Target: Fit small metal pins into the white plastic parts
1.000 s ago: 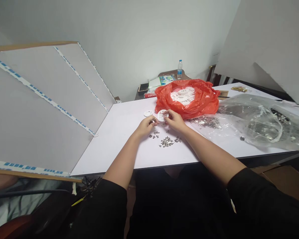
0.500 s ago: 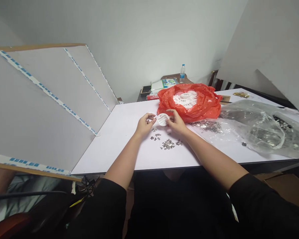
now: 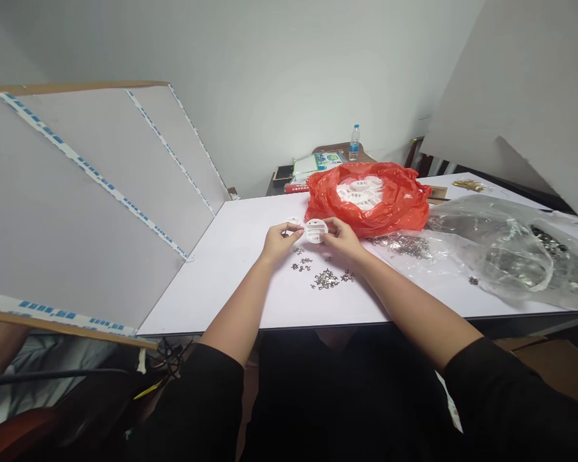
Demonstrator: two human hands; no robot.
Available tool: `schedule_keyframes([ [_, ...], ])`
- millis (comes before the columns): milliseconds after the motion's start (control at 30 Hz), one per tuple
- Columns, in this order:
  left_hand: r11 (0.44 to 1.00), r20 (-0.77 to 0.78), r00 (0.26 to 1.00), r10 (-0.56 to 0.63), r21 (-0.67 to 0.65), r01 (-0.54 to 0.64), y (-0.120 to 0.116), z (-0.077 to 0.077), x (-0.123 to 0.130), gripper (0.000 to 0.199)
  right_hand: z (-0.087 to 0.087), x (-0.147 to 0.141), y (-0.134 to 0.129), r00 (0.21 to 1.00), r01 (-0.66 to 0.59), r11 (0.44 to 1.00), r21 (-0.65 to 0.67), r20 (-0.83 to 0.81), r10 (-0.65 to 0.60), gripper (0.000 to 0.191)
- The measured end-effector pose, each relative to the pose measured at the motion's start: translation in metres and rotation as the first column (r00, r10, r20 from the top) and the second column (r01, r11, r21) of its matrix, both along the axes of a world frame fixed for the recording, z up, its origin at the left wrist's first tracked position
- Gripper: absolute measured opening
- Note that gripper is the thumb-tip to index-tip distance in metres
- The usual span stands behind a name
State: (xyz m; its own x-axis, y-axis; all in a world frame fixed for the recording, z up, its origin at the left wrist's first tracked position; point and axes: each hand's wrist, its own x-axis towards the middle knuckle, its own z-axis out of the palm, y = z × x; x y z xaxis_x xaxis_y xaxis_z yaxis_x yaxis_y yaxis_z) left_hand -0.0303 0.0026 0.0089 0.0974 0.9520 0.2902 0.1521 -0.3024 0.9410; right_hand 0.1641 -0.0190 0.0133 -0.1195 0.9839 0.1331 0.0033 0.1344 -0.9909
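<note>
My right hand (image 3: 343, 239) grips a round white plastic piece (image 3: 316, 231) by its right edge, with its slotted face toward me. At the left edge of this piece, the thumb and fingers of my left hand (image 3: 282, 242) are pinched together. What they hold is too small to make out. Another white plastic piece (image 3: 293, 220) shows partly behind my left fingers. Below both hands lies a pile of small metal clips (image 3: 325, 279), with smaller clusters (image 3: 300, 265) of them to its left.
A red plastic bag (image 3: 395, 215) full of white pieces stands behind my right hand. Clear plastic bags (image 3: 491, 244) with metal parts cover the table's right side. A taped board (image 3: 101, 192) borders the left. A water bottle (image 3: 354, 142) stands at the back.
The white piece has turned so its slotted face shows more plainly. My left fingers have drawn closer to its edge, and the other white piece behind them now shows.
</note>
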Motion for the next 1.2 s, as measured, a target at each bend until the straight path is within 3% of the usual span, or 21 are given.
schedule_keyframes([
  [667, 0.990, -0.161, 0.980, 0.119, 0.090, -0.106, 0.005, -0.004, -0.003, 0.029, -0.009, 0.001, 0.002, 0.991, -0.133, 0.988, 0.073, 0.038, 0.131, 0.058],
  [933, 0.990, -0.163, 0.983, 0.090, 0.125, -0.070, 0.004, -0.003, 0.000, 0.023, -0.012, 0.002, 0.001, 0.984, -0.162, 0.979, 0.121, 0.094, 0.151, 0.060],
  [1200, 0.993, -0.113, 0.994, 0.013, 0.122, 0.001, 0.005, -0.008, 0.003, 0.017, -0.012, 0.000, 0.001, 0.985, -0.170, 0.978, 0.122, 0.049, 0.165, 0.059],
])
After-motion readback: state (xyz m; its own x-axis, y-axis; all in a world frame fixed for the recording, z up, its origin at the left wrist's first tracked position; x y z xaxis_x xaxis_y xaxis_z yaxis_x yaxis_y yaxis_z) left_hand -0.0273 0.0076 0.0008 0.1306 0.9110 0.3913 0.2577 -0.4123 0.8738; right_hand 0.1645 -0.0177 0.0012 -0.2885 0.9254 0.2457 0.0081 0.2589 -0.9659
